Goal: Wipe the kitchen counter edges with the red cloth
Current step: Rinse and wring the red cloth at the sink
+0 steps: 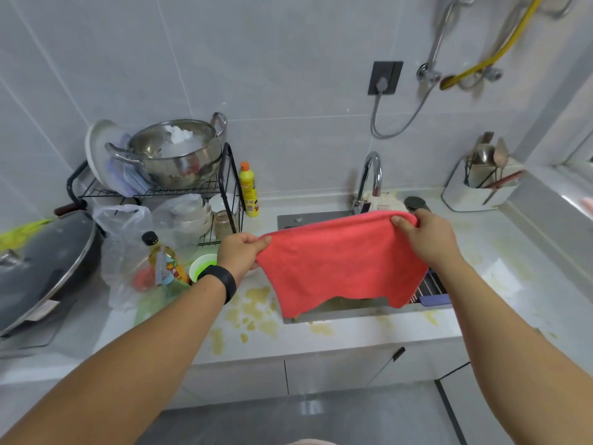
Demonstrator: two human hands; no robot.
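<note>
Two top corners of the red cloth are pinched, by the left hand and right hand, spread mid-frame over the sink. It is best folded into a pad before the stained tabletop edge is wiped.

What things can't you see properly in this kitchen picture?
All in the head view:
- Inside of the sink: hidden behind the red cloth, which the left hand and right hand hold up by its top corners.
- Pan with lid: cut off by the left edge.
- Yellow bottle label: too small to read.
- Utensils in the white holder: blurred.
</note>
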